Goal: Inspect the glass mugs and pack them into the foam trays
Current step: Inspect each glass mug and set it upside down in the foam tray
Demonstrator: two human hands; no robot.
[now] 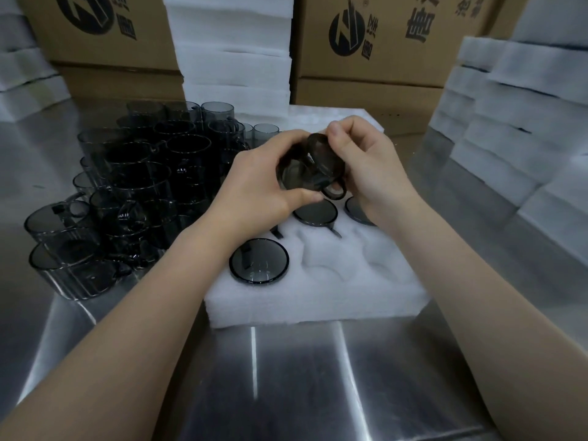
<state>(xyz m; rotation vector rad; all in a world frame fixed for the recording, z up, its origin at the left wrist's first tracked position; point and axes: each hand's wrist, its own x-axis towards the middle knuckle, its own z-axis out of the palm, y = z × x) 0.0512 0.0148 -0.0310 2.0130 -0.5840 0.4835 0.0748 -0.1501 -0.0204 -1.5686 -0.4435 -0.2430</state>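
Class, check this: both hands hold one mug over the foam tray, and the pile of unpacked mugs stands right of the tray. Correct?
No. The head view shows the pile left of the tray, not right. The left hand and right hand do hold one mug over it.

left hand: fingers curled round glass mug, thumb at its lower side | right hand: thumb and fingers pinch the same mug from the other side | both forearms bare, reaching in from the desk near edge, hands nearly meeting
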